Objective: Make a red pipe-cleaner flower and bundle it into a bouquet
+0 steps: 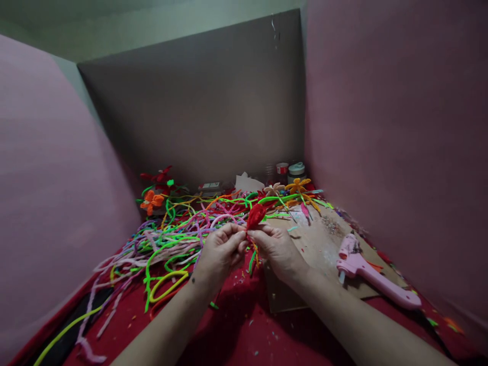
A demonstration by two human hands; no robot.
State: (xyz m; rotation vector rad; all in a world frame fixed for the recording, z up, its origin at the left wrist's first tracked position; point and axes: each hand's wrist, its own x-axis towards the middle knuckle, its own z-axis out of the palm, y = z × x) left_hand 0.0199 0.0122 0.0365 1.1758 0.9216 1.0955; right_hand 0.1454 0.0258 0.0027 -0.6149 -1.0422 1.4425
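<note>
Between my two hands, at the middle of the view, a red pipe-cleaner flower (256, 216) stands upright with its petals on top. My left hand (225, 244) pinches its base from the left, thumb and forefinger together. From the right, my right hand (276, 245) pinches the same base, its thumb almost meeting the left one. Short orange and green pipe-cleaner ends (252, 260) show below the fingers. A brown board (284, 297) lies under and beyond my right hand. To the left of my left hand spreads a pile of pipe cleaners (171, 239) in many colours.
A pink glue gun (375, 277) lies on the board at the right. Yellow-handled scissors (168, 284) rest beside my left wrist. Finished flowers, one orange (152, 202) and one yellow-orange (298, 185), are farther back. A lidded jar (296, 172) stands by the back wall. Pink walls enclose both sides.
</note>
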